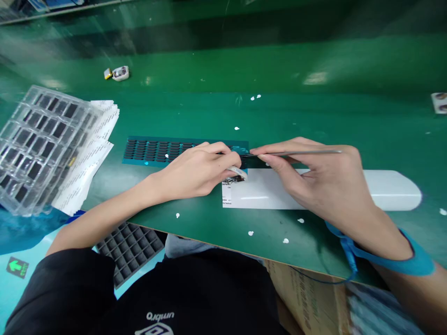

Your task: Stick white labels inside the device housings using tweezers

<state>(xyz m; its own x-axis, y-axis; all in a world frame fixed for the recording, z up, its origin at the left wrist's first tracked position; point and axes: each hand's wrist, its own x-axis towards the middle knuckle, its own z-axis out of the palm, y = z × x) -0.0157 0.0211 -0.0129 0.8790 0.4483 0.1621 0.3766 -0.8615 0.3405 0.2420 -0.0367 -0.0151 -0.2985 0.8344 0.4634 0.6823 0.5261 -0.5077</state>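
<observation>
My left hand [200, 170] is closed on a small white-cased electronic part [238, 173], held between thumb and fingers with some of its inner components showing. It rests over the right end of a blue sheet [126, 160] with rows of black strips. In my right hand [324, 179] are thin metal tweezers [303, 152], gripped like a pen. Their tip points left and reaches the sheet's right end, close to my left fingertips. What the tip touches is too small to tell. Below both hands lies a glossy white strip of backing paper [265, 195].
Stacked clear trays [42, 135] with dark parts stand at the left, beside printed white sheets [99, 139]. An opened white device [120, 73] lies farther back. Small white tabs [250, 233] are scattered on the green table [195, 111]. A blue wrist strap [394, 263] with a cord circles my right wrist.
</observation>
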